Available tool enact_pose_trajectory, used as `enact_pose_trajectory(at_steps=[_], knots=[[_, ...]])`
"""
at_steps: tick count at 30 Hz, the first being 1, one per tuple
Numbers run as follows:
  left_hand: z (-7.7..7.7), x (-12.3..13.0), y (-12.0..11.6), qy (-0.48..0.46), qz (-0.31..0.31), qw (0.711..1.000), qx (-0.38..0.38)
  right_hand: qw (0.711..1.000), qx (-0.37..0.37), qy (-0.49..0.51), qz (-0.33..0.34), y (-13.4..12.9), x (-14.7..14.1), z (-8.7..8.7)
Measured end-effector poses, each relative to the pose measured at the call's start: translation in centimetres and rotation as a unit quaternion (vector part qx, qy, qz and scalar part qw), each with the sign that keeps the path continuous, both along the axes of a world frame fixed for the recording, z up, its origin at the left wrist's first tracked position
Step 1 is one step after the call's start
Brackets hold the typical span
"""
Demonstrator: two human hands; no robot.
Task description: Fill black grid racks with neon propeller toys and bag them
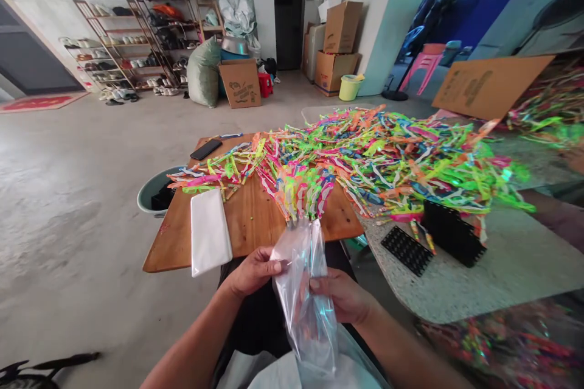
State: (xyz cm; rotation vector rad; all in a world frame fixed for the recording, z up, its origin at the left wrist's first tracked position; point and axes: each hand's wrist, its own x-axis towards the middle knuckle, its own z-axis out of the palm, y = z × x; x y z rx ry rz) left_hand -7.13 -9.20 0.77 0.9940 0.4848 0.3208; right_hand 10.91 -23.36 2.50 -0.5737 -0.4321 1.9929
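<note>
A clear plastic bag [305, 297] hangs between my hands above my lap. My left hand [256, 270] pinches its left side between thumb and fingers. On its right side, my right hand [342, 294] grips the film, the fingers partly seen through it. Just beyond the bag's upper end stands a neat bunch of bright plastic pieces [303, 191], with pink, yellow, orange and green parts. Whether the bunch touches the bag, I cannot tell. A stack of flat plastic bags [210, 231] lies to the left on the wooden board [249, 224].
A large heap of similar colourful pieces [387, 151] covers the back and the stone tabletop [511, 261]. Black perforated trays [407, 250] lie at right. A phone [206, 149] rests at the board's far left corner, a basin [148, 194] below its left edge. Cardboard boxes [240, 83] stand farther back.
</note>
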Motion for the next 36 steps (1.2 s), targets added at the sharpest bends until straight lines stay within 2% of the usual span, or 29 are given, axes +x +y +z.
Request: enact_pose_trajectory(at_steps=[3, 6, 8, 10, 13, 18, 21, 24, 27, 29, 31, 32, 33, 34, 36], knots=[[0.3, -2.2, 0.4, 0.055, 0.165, 0.985, -0.009, 0.996, -0.008, -0.076, -0.05, 0.0, 1.4, -0.2], [1.6, -4.9, 0.8, 0.083, 0.332, 0.94, -0.013, 0.963, -0.056, -0.193, -0.177, -0.2, 3.4, -1.2], [2.1, -6.4, 0.8, 0.098, 0.385, 0.918, -0.011, 0.937, -0.08, -0.243, -0.237, -0.3, 4.5, -2.1], [2.3, -7.4, 0.6, 0.116, 0.389, 0.914, -0.008, 0.927, -0.078, -0.266, -0.253, -0.5, 5.0, -2.9], [2.0, -8.1, 0.3, 0.138, 0.396, 0.908, -0.01, 0.93, -0.04, -0.282, -0.235, -0.5, 5.0, -3.1], [1.8, -8.1, 0.7, 0.169, 0.414, 0.893, -0.04, 0.917, 0.045, -0.348, -0.191, 0.1, 4.5, -2.0], [1.6, -7.9, 0.9, 0.194, 0.406, 0.893, -0.025, 0.907, 0.061, -0.371, -0.19, 0.6, 4.1, -1.3], [1.1, -7.5, 0.7, 0.219, 0.419, 0.881, 0.03, 0.906, 0.05, -0.368, -0.202, 1.1, 3.4, -0.8], [0.9, -6.7, -0.1, 0.251, 0.437, 0.859, 0.093, 0.902, 0.07, -0.367, -0.215, 1.4, 2.6, -0.2], [1.5, -5.9, -1.4, 0.269, 0.471, 0.821, 0.179, 0.897, 0.087, -0.366, -0.231, 1.5, 1.9, 0.3], [2.6, -4.9, -3.0, 0.256, 0.487, 0.78, 0.297, 0.896, 0.092, -0.356, -0.249, 1.7, 1.1, 0.7], [3.2, -4.3, -4.0, 0.237, 0.46, 0.779, 0.354, 0.899, 0.092, -0.346, -0.252, 1.8, 0.6, 0.9], [3.9, -3.7, -4.8, 0.213, 0.41, 0.792, 0.399, 0.905, 0.092, -0.331, -0.252, 2.0, 0.2, 1.0], [4.5, -3.0, -5.6, 0.188, 0.346, 0.814, 0.426, 0.912, 0.093, -0.314, -0.248, 2.1, -0.3, 1.2], [5.5, -1.6, -6.7, 0.149, 0.23, 0.859, 0.432, 0.927, 0.098, -0.279, -0.23, 2.5, -1.2, 1.4]])
